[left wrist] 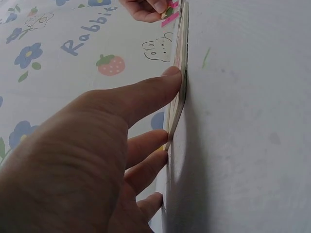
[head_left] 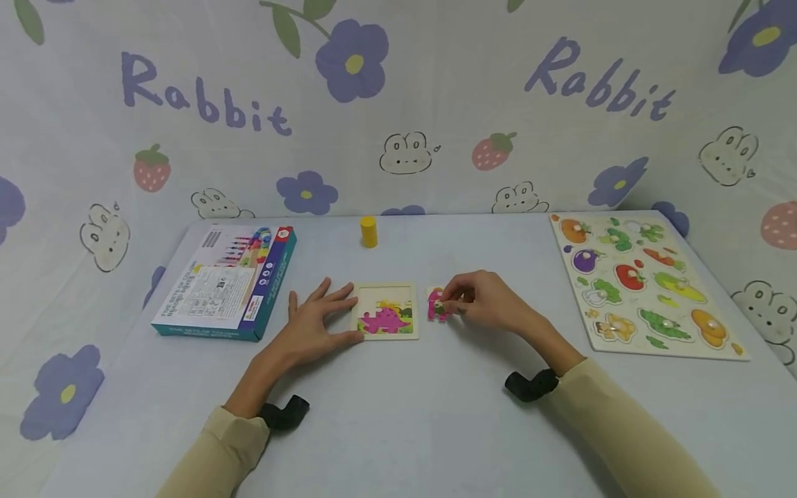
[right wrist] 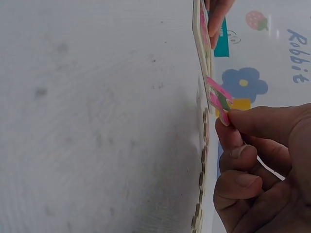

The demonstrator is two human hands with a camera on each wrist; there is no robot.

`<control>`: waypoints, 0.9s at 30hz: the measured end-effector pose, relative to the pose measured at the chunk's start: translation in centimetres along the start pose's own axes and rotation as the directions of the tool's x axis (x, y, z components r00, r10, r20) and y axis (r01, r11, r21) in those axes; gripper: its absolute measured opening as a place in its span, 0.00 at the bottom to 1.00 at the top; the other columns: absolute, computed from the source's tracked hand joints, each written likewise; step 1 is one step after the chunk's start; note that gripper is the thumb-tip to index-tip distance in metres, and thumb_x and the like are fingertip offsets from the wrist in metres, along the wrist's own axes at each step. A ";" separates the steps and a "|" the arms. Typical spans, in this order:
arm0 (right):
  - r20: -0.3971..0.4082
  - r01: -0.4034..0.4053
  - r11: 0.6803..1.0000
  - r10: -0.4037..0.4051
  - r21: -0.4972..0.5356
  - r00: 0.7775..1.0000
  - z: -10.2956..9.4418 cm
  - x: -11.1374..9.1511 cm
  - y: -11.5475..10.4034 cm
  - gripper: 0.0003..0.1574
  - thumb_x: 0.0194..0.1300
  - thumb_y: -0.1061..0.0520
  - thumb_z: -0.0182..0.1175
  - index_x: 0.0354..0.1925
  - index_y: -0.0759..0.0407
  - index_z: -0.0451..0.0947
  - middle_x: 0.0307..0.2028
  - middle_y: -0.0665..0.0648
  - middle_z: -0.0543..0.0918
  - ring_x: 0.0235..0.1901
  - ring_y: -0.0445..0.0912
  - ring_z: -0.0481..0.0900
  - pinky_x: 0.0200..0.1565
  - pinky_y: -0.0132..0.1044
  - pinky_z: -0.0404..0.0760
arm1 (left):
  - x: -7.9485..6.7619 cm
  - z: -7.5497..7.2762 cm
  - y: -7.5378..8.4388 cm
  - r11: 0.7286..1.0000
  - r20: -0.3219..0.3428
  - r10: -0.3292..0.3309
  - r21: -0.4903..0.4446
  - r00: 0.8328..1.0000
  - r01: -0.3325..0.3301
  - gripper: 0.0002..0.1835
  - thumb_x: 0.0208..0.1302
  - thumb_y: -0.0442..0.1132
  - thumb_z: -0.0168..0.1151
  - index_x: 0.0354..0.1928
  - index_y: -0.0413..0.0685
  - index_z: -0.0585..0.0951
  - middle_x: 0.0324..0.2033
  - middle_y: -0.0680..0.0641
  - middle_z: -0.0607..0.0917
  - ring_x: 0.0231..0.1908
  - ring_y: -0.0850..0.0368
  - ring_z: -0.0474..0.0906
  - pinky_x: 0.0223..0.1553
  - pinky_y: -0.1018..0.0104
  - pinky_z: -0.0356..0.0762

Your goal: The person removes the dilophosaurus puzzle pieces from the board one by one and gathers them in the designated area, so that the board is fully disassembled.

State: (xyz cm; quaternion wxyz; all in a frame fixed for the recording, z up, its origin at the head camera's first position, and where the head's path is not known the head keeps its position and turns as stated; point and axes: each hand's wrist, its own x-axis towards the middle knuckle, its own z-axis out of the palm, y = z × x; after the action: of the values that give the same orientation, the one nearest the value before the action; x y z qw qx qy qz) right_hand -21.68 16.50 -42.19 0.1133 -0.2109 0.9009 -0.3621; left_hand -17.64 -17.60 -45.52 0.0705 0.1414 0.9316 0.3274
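My left hand lies spread at the left side of a small square wooden puzzle tray. Its thumb touches the near left corner, and its straight fingers rest along the left edge. A pink dinosaur picture fills the lower part of the tray; the upper left shows bare wood. Just right of the tray, my right hand pinches a pink and green jigsaw piece between thumb and index finger. Several loose jigsaw pieces lie flat on the table under that hand, mostly hidden by it in the head view.
A teal-edged box lies at the left. Behind the tray stands a yellow cylinder. On the right lies a vegetable peg board. A printed cloth hangs behind the white table.
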 end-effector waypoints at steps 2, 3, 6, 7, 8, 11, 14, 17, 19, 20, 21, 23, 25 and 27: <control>0.005 0.003 1.000 -0.003 0.000 1.000 0.0 0.0 0.1 0.04 0.69 0.61 0.70 0.42 0.56 0.88 0.37 0.53 0.88 0.35 0.46 0.78 0.34 0.31 0.76 | 0.0 0.0 0.0 1.000 -0.002 0.003 0.000 1.000 -0.003 0.40 0.61 0.57 0.75 0.74 0.54 0.77 0.81 0.52 0.67 0.87 0.41 0.42 0.75 0.20 0.16; 0.010 0.004 1.000 -0.004 0.002 1.000 0.0 0.0 0.2 0.04 0.69 0.61 0.70 0.43 0.56 0.88 0.36 0.53 0.88 0.35 0.45 0.77 0.34 0.31 0.76 | 0.0 0.0 0.0 1.000 -0.003 0.002 0.000 1.000 -0.002 0.40 0.61 0.57 0.75 0.74 0.54 0.77 0.81 0.52 0.67 0.87 0.41 0.42 0.75 0.20 0.16; 0.024 0.000 1.000 0.000 -0.006 1.000 0.3 0.1 0.5 0.04 0.70 0.60 0.70 0.43 0.55 0.88 0.36 0.53 0.88 0.35 0.45 0.76 0.34 0.30 0.75 | 0.0 -0.1 0.0 1.000 -0.003 -0.002 -0.002 1.000 0.002 0.40 0.61 0.57 0.75 0.74 0.54 0.77 0.81 0.53 0.67 0.87 0.42 0.43 0.76 0.20 0.16; 0.028 -0.001 1.000 0.001 -0.013 1.000 0.3 0.2 0.5 0.04 0.70 0.59 0.70 0.43 0.55 0.88 0.36 0.53 0.88 0.35 0.45 0.76 0.34 0.30 0.75 | 0.0 0.0 0.0 1.000 -0.002 -0.002 -0.002 1.000 0.002 0.40 0.61 0.56 0.76 0.74 0.54 0.77 0.81 0.53 0.67 0.87 0.42 0.42 0.76 0.21 0.16; 0.029 -0.002 1.000 0.002 -0.021 1.000 0.4 0.2 0.5 0.04 0.70 0.59 0.70 0.43 0.55 0.88 0.37 0.52 0.88 0.35 0.45 0.76 0.34 0.30 0.75 | 0.0 0.0 0.0 1.000 -0.001 -0.003 -0.003 1.000 0.003 0.40 0.61 0.56 0.76 0.74 0.54 0.77 0.81 0.53 0.67 0.87 0.42 0.43 0.76 0.21 0.16; 0.027 0.000 0.999 0.002 -0.051 1.000 0.3 0.2 0.5 0.04 0.70 0.59 0.70 0.43 0.54 0.88 0.36 0.52 0.88 0.34 0.45 0.76 0.34 0.31 0.75 | 0.1 0.0 0.0 1.000 0.001 -0.002 -0.004 1.000 0.002 0.40 0.61 0.56 0.76 0.74 0.54 0.77 0.81 0.53 0.67 0.87 0.41 0.43 0.76 0.20 0.16; 0.028 0.006 0.997 -0.004 -0.073 1.000 0.3 0.2 0.5 0.05 0.70 0.59 0.70 0.44 0.54 0.88 0.36 0.52 0.88 0.33 0.44 0.76 0.34 0.31 0.75 | 0.1 0.0 0.1 1.000 0.003 -0.002 -0.005 1.000 0.002 0.40 0.61 0.56 0.76 0.74 0.54 0.77 0.81 0.52 0.67 0.87 0.41 0.43 0.75 0.20 0.16; 0.031 0.011 0.996 -0.009 -0.084 0.999 0.4 0.1 0.5 0.05 0.70 0.59 0.69 0.44 0.55 0.88 0.36 0.52 0.88 0.33 0.44 0.76 0.34 0.31 0.76 | 0.1 0.1 0.0 1.000 0.005 -0.004 -0.003 1.000 0.004 0.40 0.61 0.56 0.76 0.73 0.54 0.78 0.81 0.52 0.67 0.87 0.41 0.43 0.75 0.20 0.16; 0.032 0.011 0.996 -0.008 -0.092 0.999 0.4 0.0 0.5 0.05 0.70 0.59 0.69 0.45 0.55 0.88 0.36 0.52 0.88 0.33 0.44 0.76 0.34 0.30 0.76 | 0.1 0.1 0.0 1.000 0.007 -0.005 -0.001 1.000 0.005 0.40 0.61 0.56 0.76 0.74 0.54 0.77 0.81 0.52 0.67 0.87 0.41 0.43 0.75 0.20 0.16; 0.033 0.009 0.996 -0.006 -0.092 0.999 0.4 0.0 0.5 0.05 0.70 0.60 0.69 0.45 0.55 0.88 0.36 0.52 0.87 0.33 0.44 0.76 0.34 0.30 0.76 | 0.1 0.1 0.0 1.000 0.006 -0.004 -0.001 1.000 0.004 0.40 0.61 0.56 0.76 0.74 0.54 0.77 0.81 0.53 0.67 0.87 0.41 0.43 0.75 0.20 0.16; 0.033 0.008 0.996 -0.005 -0.092 0.999 0.5 0.0 0.4 0.06 0.70 0.60 0.69 0.45 0.55 0.88 0.36 0.52 0.87 0.33 0.44 0.76 0.34 0.30 0.76 | 0.1 0.1 0.0 1.000 0.004 -0.004 0.000 1.000 0.004 0.40 0.61 0.56 0.76 0.74 0.54 0.77 0.81 0.53 0.67 0.87 0.41 0.43 0.75 0.20 0.16; 0.034 0.006 0.996 -0.003 -0.091 0.999 0.5 0.0 0.3 0.06 0.70 0.59 0.69 0.45 0.55 0.87 0.36 0.52 0.87 0.33 0.44 0.76 0.33 0.30 0.76 | 0.0 0.0 0.0 1.000 0.000 -0.001 0.002 1.000 0.001 0.40 0.61 0.57 0.76 0.74 0.54 0.77 0.81 0.53 0.67 0.87 0.41 0.43 0.75 0.20 0.16; 0.036 0.007 0.996 -0.004 -0.090 0.999 0.5 -0.1 0.2 0.05 0.71 0.59 0.69 0.45 0.55 0.87 0.36 0.52 0.87 0.33 0.45 0.76 0.33 0.30 0.76 | 0.0 0.0 0.0 1.000 -0.003 0.002 0.002 1.000 -0.002 0.39 0.61 0.56 0.76 0.73 0.54 0.77 0.81 0.53 0.67 0.87 0.41 0.43 0.76 0.20 0.16; 0.039 0.009 0.996 -0.005 -0.092 0.999 0.5 -0.1 0.1 0.06 0.71 0.59 0.69 0.45 0.56 0.87 0.36 0.52 0.87 0.33 0.45 0.76 0.33 0.30 0.76 | 0.0 0.0 0.0 1.000 -0.004 0.004 0.000 1.000 -0.004 0.39 0.61 0.57 0.76 0.73 0.54 0.78 0.81 0.52 0.67 0.87 0.41 0.43 0.76 0.20 0.16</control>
State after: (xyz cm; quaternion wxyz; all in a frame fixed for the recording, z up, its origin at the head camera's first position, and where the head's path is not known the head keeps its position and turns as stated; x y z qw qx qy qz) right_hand -21.42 16.33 -42.63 0.1197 -0.2259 0.9135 -0.3164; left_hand -17.65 -17.57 -45.54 0.0681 0.1429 0.9314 0.3278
